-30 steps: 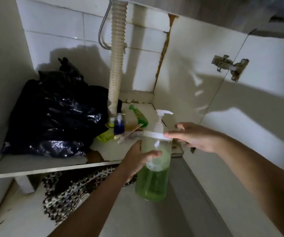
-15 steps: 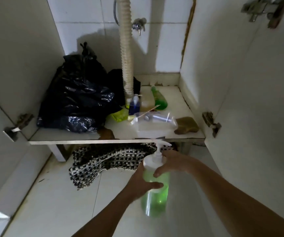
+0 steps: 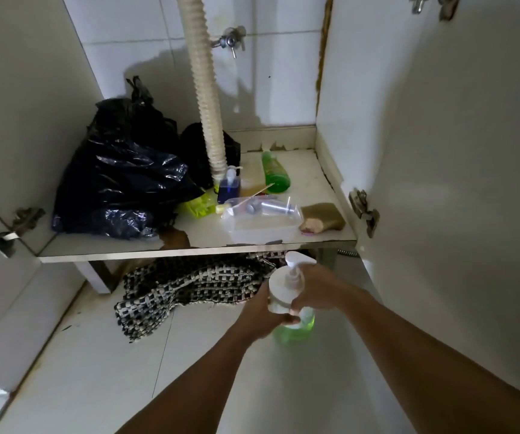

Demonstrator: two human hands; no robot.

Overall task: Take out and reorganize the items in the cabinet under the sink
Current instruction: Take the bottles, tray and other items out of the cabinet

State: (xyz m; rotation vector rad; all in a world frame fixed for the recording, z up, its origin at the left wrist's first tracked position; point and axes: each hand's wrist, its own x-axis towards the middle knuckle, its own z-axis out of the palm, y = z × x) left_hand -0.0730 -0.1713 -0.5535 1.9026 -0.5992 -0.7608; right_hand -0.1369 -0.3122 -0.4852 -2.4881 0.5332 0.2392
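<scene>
Down low, held w/ both hands: pump bottle point(image 3: 293, 308) of green liquid, upright, long axis vertical, nozzle aimed toward shelf, just above floor point(image 3: 96, 371) in front of cabinet shelf point(image 3: 190, 250). Left hand point(image 3: 260, 314) wrapped round body, right hand point(image 3: 313, 288) clasped at neck. Checkered cloth point(image 3: 190, 286) beside, under shelf. On shelf: black bag point(image 3: 121, 180), blue bottle point(image 3: 229, 186), green bottle point(image 3: 274, 169) lying flat, clear tub point(image 3: 262, 223), sponge point(image 3: 323, 217). No readable labels.
</scene>
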